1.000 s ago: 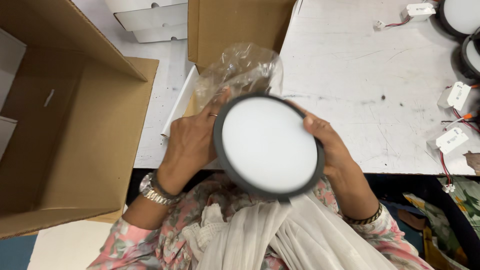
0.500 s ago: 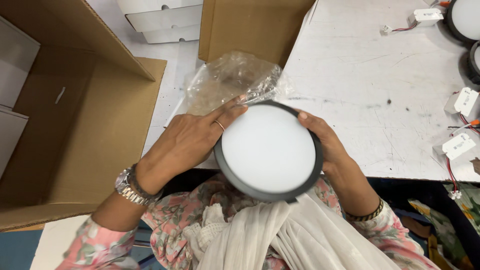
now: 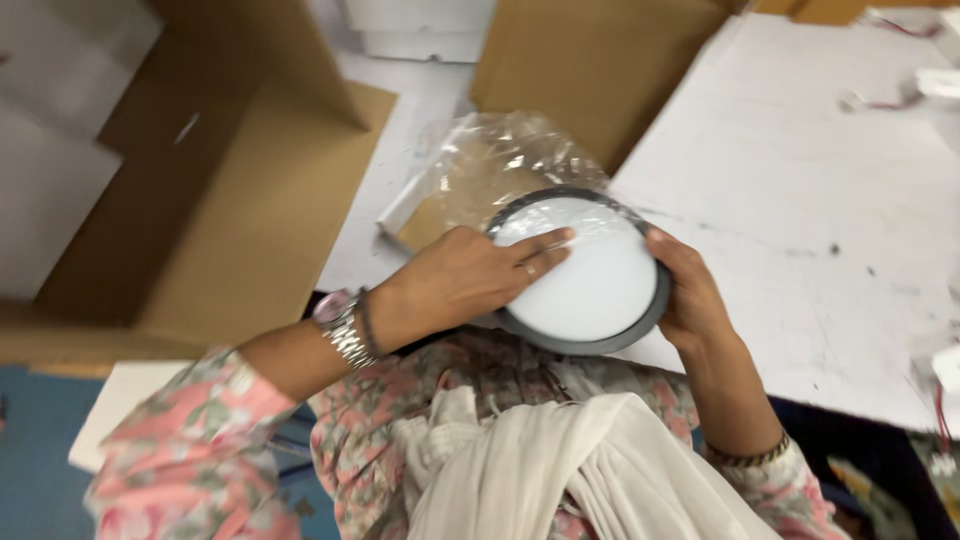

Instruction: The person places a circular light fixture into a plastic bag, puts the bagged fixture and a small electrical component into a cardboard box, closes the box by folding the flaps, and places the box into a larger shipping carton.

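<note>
Clear plastic bag (image 3: 500, 165) lies crumpled behind the round white lamp (image 3: 580, 270) you hold over the white table's (image 3: 800, 230) near edge. Your left hand (image 3: 455, 285) lies flat across its face, fingers extended; your right hand (image 3: 690, 295) curls round its dark rim. Open cardboard box (image 3: 220, 200) stands left.

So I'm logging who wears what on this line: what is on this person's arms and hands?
Both arms have pink floral sleeves, pushed up above the wrists. The left hand has a silver metal watch at the wrist and a ring on one finger. The right hand is bare, with a thin dark bracelet at its wrist.
</note>
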